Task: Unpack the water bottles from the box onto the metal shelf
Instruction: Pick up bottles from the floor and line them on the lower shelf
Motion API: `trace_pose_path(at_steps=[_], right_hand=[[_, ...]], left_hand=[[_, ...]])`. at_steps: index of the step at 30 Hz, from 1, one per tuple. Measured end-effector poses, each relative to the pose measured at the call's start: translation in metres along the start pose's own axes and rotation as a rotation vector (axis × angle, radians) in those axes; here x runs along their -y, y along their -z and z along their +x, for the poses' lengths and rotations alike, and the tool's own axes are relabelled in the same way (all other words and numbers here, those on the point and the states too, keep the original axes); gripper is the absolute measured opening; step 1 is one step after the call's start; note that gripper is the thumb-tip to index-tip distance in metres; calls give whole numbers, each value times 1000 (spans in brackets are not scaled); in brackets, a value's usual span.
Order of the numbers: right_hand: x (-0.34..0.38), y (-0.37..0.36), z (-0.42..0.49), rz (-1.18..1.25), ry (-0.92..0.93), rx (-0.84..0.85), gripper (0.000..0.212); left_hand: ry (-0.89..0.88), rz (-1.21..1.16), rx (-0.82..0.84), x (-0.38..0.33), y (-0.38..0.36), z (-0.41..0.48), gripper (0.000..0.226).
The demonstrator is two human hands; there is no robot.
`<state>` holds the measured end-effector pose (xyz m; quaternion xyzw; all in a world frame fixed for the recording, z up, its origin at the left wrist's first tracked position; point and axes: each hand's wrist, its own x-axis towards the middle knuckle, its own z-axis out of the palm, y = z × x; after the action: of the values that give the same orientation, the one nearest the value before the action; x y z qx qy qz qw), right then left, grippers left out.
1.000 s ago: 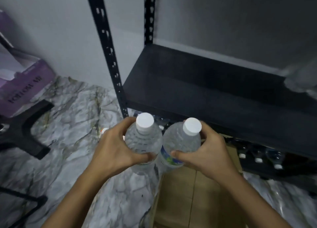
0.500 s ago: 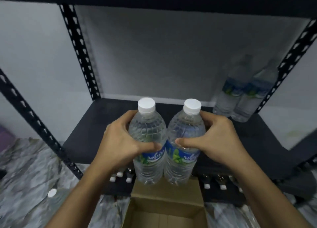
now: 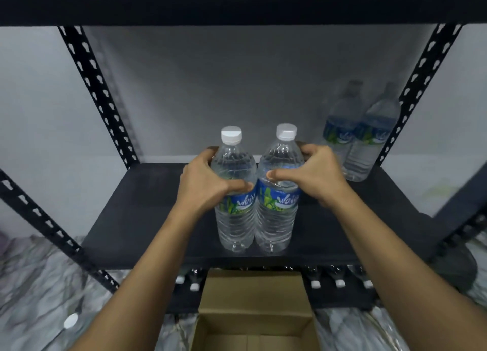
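The left hand (image 3: pixel 204 186) grips one bottle (image 3: pixel 235 192), the right hand (image 3: pixel 315 176) another bottle (image 3: pixel 279 189), both upright and touching at the front of the metal shelf (image 3: pixel 142 213).

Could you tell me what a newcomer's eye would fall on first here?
Centre frame, the left hand grips the left bottle and the right hand the right bottle, both upright at the front of the metal shelf. At its back right corner stand two more bottles; an open cardboard box sits below.
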<state>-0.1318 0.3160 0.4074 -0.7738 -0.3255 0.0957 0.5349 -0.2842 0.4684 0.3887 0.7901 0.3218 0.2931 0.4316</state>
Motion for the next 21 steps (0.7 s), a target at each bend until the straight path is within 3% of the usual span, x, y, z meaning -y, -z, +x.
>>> trace_pose_path(at_steps=[8, 17, 21], right_hand=[[-2, -4, 7, -15, 20, 51, 42], [-16, -3, -10, 23, 82, 40, 59], [-36, -10, -24, 110, 121, 25, 76]], left_hand=[[30, -10, 4, 9, -2, 9, 73], [-36, 82, 58, 13, -4, 3, 81], [-85, -84, 78, 30, -6, -10, 86]])
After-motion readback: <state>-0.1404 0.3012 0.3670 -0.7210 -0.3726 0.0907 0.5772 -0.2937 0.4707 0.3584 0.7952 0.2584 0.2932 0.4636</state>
